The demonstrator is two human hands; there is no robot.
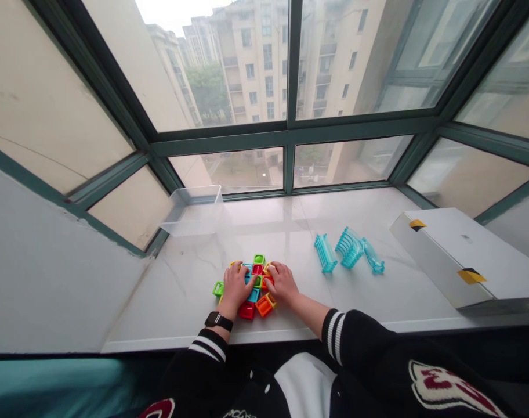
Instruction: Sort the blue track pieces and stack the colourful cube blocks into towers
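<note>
Lower centre: blocks (253,295) are part-covered by left hand (237,285) and right hand (282,280), grip indeterminable. Right half: turquoise pieces (350,248), white box (486,249). Left half: clear bin (192,227).

"What colours were the blocks (257,281)?"
"Red, green, blue, orange and yellow; the farthest was green, the nearest were red and orange."
"And the ledge (273,220)?"
"That was white, with faint grey marbling."
"To the right?"
"The pieces (350,247) were clear turquoise, and the box (473,244) was white with yellow-and-black tabs (472,276)."
"The far-left tub (195,226)?"
"It was colourless, see-through. The frame (225,138) was dark green."
"And near us?"
"The jacket (369,337) was black, its cuffs (334,334) striped white, its right patch (451,383) dark red and cream. The watch (218,320) was black, the near-left cloth (64,383) teal."
</note>
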